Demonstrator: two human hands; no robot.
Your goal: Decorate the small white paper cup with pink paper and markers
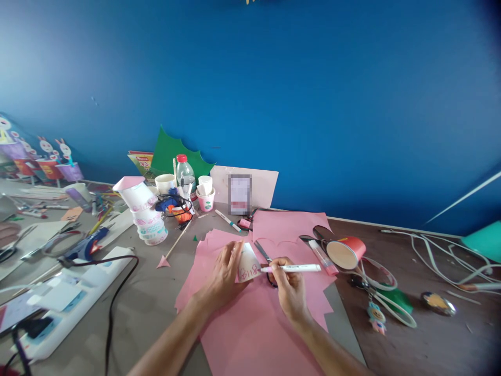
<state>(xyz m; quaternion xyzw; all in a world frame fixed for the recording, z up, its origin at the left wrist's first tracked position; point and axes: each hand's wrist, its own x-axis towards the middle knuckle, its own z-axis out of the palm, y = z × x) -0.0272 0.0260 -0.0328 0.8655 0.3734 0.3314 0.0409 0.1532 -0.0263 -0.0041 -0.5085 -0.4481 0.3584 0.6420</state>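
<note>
A white paper cup (249, 261) with pink drawn marks lies tilted in my left hand (226, 274), whose fingers wrap its left side. My right hand (289, 288) pinches a white marker (301, 268), its pink tip at the cup's right edge beside the marks. Both hands are over pink paper sheets (258, 329). Scissors (262, 250) lie on the paper between the hands, their handle partly hidden by my right hand. To the left stands a stack of decorated white cups (151, 224) with a pink cone on top.
A red cup (346, 252) lies on its side at the right, near white cables (434, 261) and a keychain (376, 316). A power strip (74, 303) and a blue glue gun (88, 244) are at the left. A bottle (185, 173) stands at the back.
</note>
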